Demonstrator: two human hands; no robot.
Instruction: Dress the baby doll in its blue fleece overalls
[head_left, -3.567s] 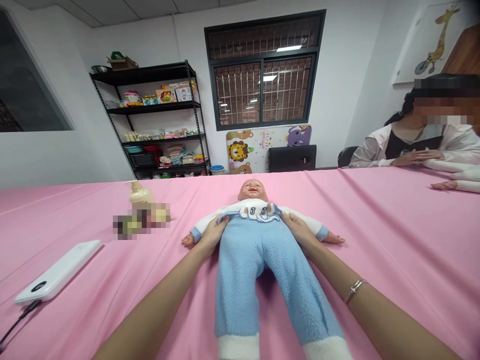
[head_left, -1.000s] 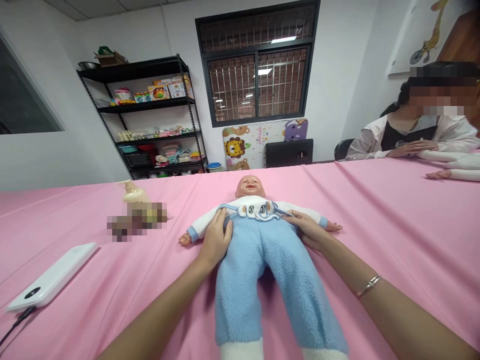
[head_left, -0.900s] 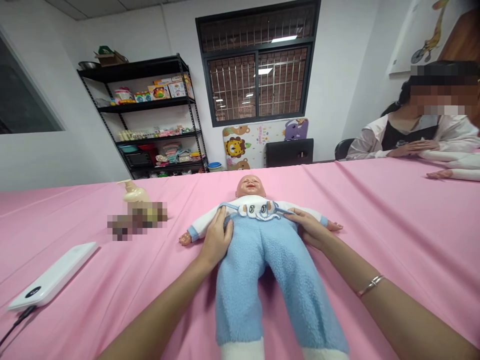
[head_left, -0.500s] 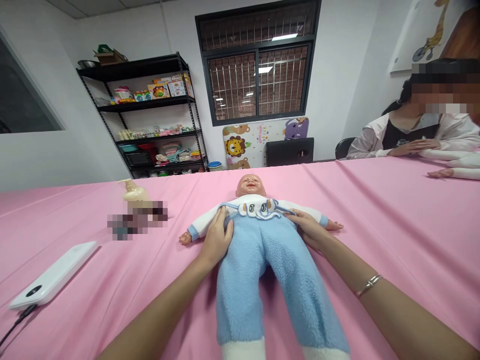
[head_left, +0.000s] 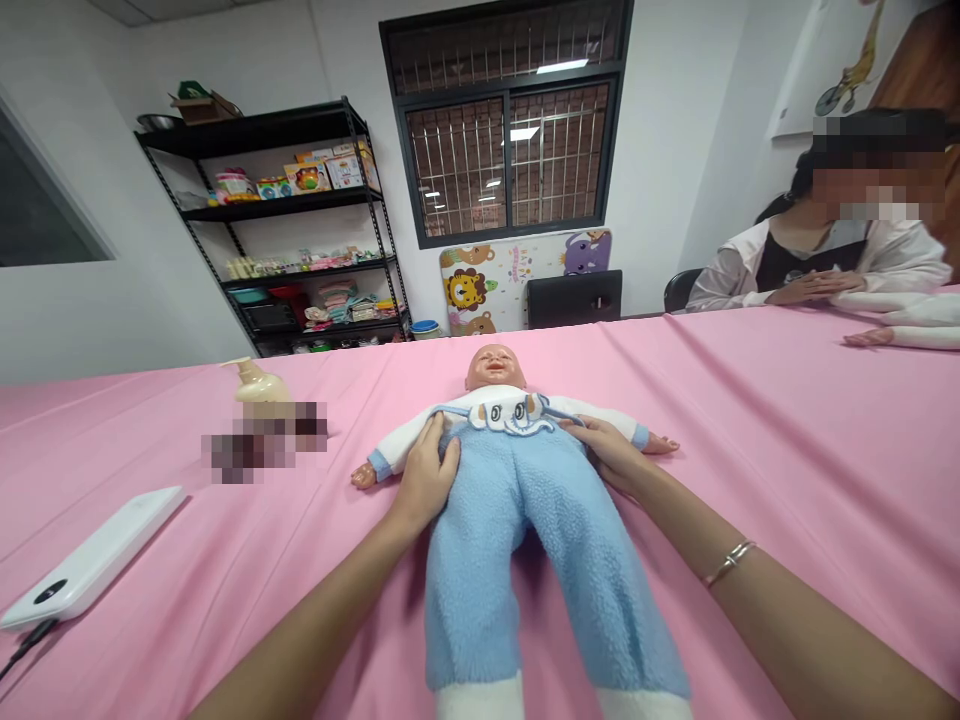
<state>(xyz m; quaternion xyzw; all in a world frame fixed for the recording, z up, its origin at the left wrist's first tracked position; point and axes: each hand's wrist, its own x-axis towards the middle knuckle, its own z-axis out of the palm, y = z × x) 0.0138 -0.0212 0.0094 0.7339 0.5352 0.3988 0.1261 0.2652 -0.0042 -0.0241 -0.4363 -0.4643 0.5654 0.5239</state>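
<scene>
The doll (head_left: 491, 400) lies face-up on the pink worktop (head_left: 787, 430). The left hand (head_left: 424, 480) and right hand (head_left: 611, 455) rest flat on its hips, grip wide, clasping nothing. It is probably light. Its fleece trousers (head_left: 525, 520) look soft and slack, so the body beneath likely gives a firmer hold.

baby doll (head_left: 510, 440) on pink table (head_left: 787, 430), left hand (head_left: 426, 478) & right hand (head_left: 609, 452) flat at doll's waist, blue pants (head_left: 517, 540)

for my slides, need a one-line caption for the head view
Left hand and right hand rest at the waist of a doll lying face up on a pink table.
</scene>
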